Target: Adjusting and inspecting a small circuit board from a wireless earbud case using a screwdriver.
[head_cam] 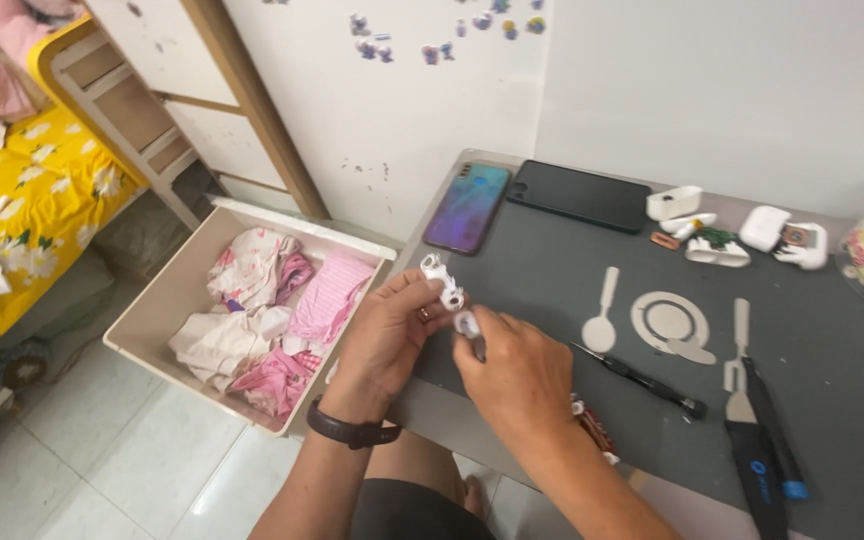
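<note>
A white wall is backing a dark grey work mat (572,290) that is covering a table, with a tiled floor, an open drawer of pink and white clothes (252,310) and a yellow flowered bedspread (42,200) lying off to the left. Along the mat's far edge two phones are lying flat, a purple-blue one (467,207) and a black one (580,195), and to their right white earbud-case parts (742,235) are sitting scattered. Nearer, a flat pale ring (672,322), a pale spoon-shaped pry tool (602,315), a black-handled screwdriver (642,380) and a blue-capped tool (762,440) are lying beside the person's right forearm. Both hands are meeting just off the mat's near left corner. The left hand (387,335), wearing a dark wristband, is pinching a small white plastic piece (442,280) between thumb and fingers, its long axis slanting up and away to the left. The right hand (517,370) is closing its fingertips on a smaller white part (467,323) directly below that piece, possibly touching it, though the view is too small to tell. The left hand is the nearer to the larger piece; both hands are curled shut on their parts.
</note>
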